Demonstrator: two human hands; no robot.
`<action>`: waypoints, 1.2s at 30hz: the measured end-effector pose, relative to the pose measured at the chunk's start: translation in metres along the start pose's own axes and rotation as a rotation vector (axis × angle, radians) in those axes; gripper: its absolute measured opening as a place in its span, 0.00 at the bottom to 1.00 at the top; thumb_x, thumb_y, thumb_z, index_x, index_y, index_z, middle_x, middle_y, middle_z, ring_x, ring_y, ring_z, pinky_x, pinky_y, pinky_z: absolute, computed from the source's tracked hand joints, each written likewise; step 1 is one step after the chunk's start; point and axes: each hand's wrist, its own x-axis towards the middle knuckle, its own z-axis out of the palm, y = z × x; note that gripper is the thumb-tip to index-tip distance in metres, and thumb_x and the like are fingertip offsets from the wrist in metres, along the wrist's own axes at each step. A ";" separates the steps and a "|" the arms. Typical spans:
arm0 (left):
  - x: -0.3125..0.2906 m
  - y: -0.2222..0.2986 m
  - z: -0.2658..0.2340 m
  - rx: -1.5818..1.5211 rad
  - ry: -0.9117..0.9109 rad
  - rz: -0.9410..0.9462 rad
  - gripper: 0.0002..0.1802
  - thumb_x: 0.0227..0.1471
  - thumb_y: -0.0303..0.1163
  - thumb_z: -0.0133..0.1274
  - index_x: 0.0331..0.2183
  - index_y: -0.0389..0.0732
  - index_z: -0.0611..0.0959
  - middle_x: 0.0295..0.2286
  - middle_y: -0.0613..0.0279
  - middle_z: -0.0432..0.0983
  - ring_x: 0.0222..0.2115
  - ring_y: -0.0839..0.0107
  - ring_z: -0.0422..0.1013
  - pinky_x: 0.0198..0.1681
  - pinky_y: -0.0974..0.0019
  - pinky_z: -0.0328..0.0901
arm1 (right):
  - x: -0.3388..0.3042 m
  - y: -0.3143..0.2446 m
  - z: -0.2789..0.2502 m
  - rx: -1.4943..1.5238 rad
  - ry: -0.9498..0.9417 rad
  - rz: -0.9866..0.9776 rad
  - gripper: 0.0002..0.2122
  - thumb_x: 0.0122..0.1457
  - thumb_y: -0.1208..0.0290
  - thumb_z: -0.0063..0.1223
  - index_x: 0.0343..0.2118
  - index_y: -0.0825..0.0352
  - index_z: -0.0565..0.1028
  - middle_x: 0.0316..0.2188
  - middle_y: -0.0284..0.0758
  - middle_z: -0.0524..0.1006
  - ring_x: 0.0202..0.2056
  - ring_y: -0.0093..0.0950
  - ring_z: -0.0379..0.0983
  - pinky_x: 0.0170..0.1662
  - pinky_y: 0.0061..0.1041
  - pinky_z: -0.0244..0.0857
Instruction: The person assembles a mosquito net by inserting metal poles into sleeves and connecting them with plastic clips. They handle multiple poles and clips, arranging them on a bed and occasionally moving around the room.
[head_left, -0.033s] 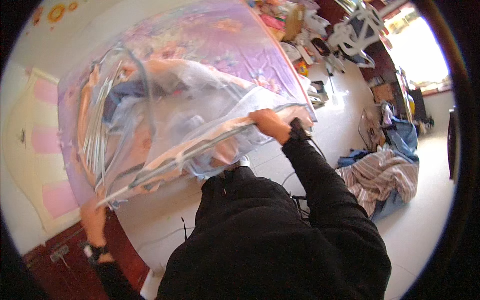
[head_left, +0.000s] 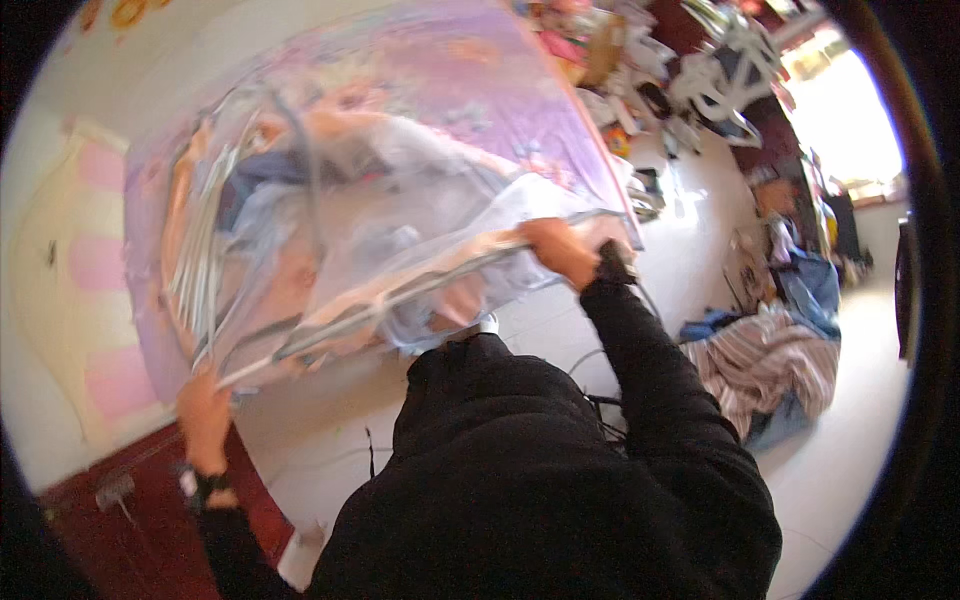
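A sheer white mosquito net with grey trim and a peach-coloured border lies spread over the near part of the bed. Along its near edge a pale pole runs slantwise, lower on the left. My right hand is closed round this edge near its right end. At the near left corner my left hand grips the pole's end and the border; motion blurs its fingers. Several thin white poles lie bunched on the net's left side. Dark blue cloth shows through the netting.
A cream and pink headboard stands on the left, above a dark red cabinet. Striped and denim clothes are heaped on the floor at right. Bags and boxes crowd beyond the bed. A cable runs near my legs.
My left hand has moved up and slightly right, onto the net's near left corner. My right hand still holds the edge. The whole view has shifted slightly.
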 end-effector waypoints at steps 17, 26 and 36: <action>-0.049 -0.002 -0.092 0.364 -0.228 -0.271 0.15 0.50 0.40 0.52 0.23 0.39 0.72 0.20 0.53 0.71 0.24 0.51 0.69 0.27 0.50 0.62 | -0.011 0.278 -0.002 -0.290 0.262 0.574 0.05 0.57 0.72 0.42 0.29 0.67 0.69 0.24 0.46 0.75 0.28 0.46 0.73 0.31 0.41 0.65; -0.104 0.032 -0.118 0.450 -0.343 -0.744 0.12 0.53 0.37 0.49 0.23 0.40 0.72 0.19 0.52 0.73 0.23 0.52 0.73 0.25 0.51 0.64 | 0.030 0.384 0.030 1.106 0.357 0.824 0.07 0.53 0.71 0.48 0.31 0.66 0.76 0.30 0.41 0.77 0.34 0.35 0.75 0.34 0.34 0.69; -0.086 0.020 -0.028 0.216 -0.212 -0.990 0.13 0.57 0.39 0.44 0.27 0.40 0.70 0.19 0.48 0.73 0.24 0.48 0.72 0.27 0.48 0.65 | 0.146 0.144 0.081 -0.088 -0.203 0.794 0.37 0.48 0.71 0.53 0.63 0.57 0.50 0.60 0.42 0.57 0.61 0.42 0.52 0.59 0.57 0.41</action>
